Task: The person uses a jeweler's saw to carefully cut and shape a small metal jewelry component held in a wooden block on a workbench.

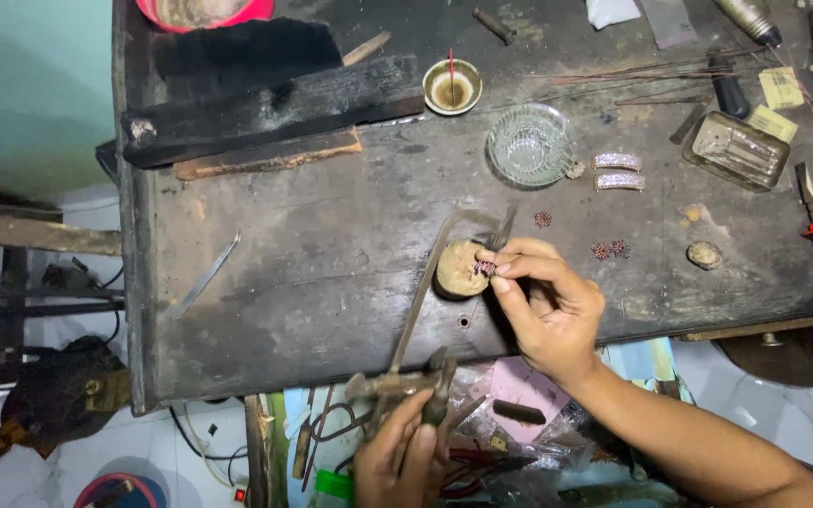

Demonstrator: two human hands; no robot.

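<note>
Right hand (543, 301) pinches small red-stone piece (485, 268) on round pad (460, 270) | left hand (406, 452) grips jeweller's saw (416, 376) | I keep piece pressed steady on bench (331, 273), blade light.

Dark, scorched wooden workbench (312, 273) fills most of the view; pale green wall (30, 85) at upper left; white tiled floor (783, 414) below; lighting even, subdued.
</note>
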